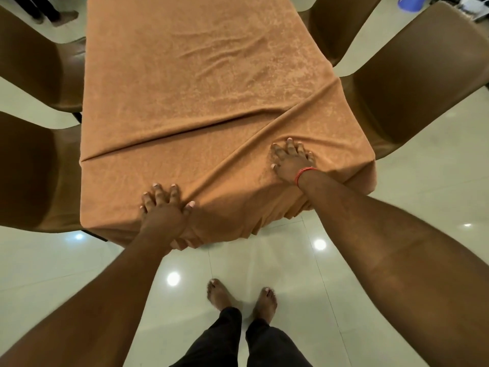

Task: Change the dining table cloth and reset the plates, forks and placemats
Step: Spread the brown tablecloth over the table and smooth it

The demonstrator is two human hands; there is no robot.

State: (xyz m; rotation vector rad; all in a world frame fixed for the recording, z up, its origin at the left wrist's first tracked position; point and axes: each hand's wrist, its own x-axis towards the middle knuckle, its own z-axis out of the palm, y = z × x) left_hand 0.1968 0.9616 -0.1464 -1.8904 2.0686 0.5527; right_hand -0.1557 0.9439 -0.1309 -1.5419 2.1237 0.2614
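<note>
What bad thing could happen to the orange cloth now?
The tablecloth has a long fold across it; if the left hand and right hand press without smoothing it out, plates might sit wobbly on it. The bunched near corner could also slide toward the floor and get stepped on.

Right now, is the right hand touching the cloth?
Touching. The head view shows the right hand pressed flat on the cloth, fingers spread, folds bunching around it.

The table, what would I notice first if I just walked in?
The orange cloth fills the table, with a long fold slanting across its near end. The left hand and the right hand press flat on it near that edge. Brown chairs stand on both sides.
</note>
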